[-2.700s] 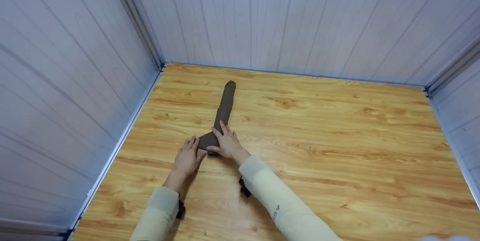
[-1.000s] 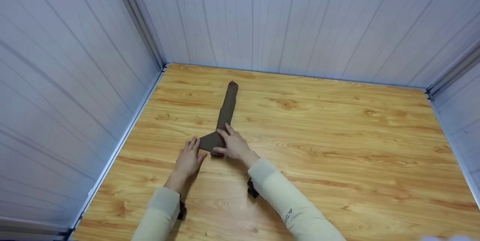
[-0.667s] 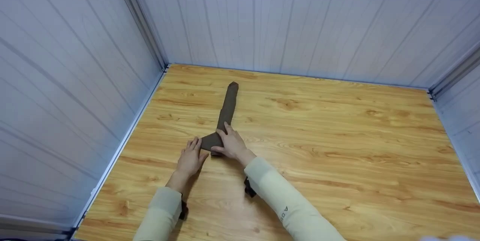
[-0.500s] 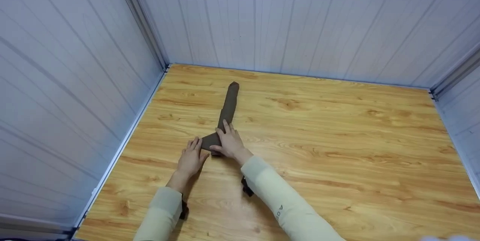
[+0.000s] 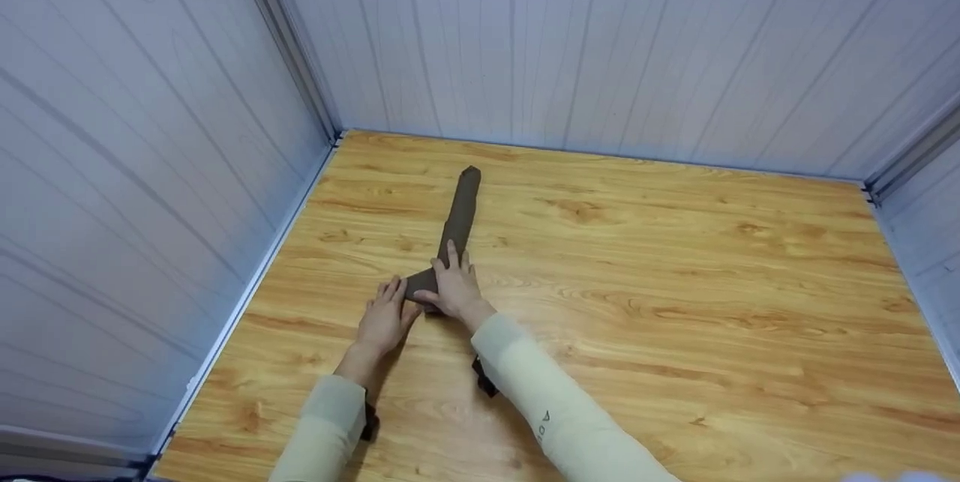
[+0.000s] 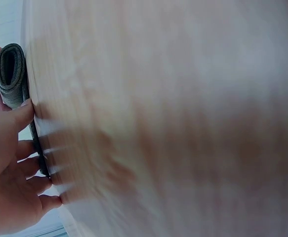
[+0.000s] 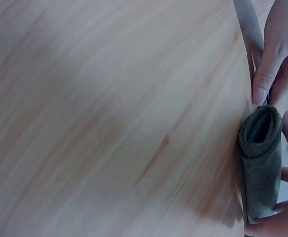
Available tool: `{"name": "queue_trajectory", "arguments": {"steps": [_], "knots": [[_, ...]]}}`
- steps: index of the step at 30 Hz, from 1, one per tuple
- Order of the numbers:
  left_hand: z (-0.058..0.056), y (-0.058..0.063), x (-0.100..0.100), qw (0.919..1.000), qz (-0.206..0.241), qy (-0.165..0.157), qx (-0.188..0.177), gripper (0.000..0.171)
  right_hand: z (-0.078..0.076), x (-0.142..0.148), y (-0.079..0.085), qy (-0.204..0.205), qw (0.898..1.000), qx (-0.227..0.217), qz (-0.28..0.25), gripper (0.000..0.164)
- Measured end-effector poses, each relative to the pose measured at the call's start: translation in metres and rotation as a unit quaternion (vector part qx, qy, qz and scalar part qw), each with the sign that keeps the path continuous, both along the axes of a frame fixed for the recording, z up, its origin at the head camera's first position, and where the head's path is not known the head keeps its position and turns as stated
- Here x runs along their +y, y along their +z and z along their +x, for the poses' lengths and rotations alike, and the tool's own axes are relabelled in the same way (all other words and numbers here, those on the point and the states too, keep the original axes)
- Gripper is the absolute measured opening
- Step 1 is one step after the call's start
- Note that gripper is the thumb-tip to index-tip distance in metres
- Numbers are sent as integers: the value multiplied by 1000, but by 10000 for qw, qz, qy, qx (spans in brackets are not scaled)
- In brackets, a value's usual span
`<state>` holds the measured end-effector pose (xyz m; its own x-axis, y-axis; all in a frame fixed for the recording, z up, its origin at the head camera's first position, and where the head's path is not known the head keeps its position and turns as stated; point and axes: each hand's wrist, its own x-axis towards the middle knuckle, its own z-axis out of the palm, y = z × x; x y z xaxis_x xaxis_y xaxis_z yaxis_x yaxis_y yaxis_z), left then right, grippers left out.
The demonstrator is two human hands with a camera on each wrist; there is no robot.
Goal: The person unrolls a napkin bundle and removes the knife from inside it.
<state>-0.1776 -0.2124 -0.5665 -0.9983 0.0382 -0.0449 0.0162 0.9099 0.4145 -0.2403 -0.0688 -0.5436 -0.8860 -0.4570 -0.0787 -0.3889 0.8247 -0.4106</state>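
A dark grey-brown cloth (image 5: pixel 463 205), mostly rolled into a long tube, lies on the wooden tabletop and points away from me. Its hollow spiral end (image 7: pixel 258 129) shows in the right wrist view. A flat unrolled corner sticks out to the left. My right hand (image 5: pixel 457 291) rests on the near part of the roll with fingers extended along and over it. At the tip of the flat corner, my left hand (image 5: pixel 381 323) presses the cloth down with its fingertips, thumb toward the roll. Only part of each hand shows in the wrist views.
The wood-grain tabletop (image 5: pixel 675 302) spreads around the cloth. Pale panel walls stand at the left (image 5: pixel 135 167), back (image 5: pixel 600 47) and right (image 5: pixel 922 235). A dark wrist camera (image 5: pixel 485 378) hangs under the right sleeve.
My right hand has shifted left with the roll turning under it, and the flat corner between the hands has become shorter. My left hand stays on the corner.
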Motion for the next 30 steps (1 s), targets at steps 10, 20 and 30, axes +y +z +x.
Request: {"name": "queue_trajectory", "arguments": {"steps": [10,20,30], "knots": [[0,0,1,9999,-83,-23,65,62,3,-1,-2,-225,9996,174,32,68],[0,0,1,9999,-89,1,85,62,1,7,-1,-291,9994,-46,-202,65],[0,-1,1,9998,-113,24,172,62,2,23,0,-152,9985,-44,-518,67]]}}
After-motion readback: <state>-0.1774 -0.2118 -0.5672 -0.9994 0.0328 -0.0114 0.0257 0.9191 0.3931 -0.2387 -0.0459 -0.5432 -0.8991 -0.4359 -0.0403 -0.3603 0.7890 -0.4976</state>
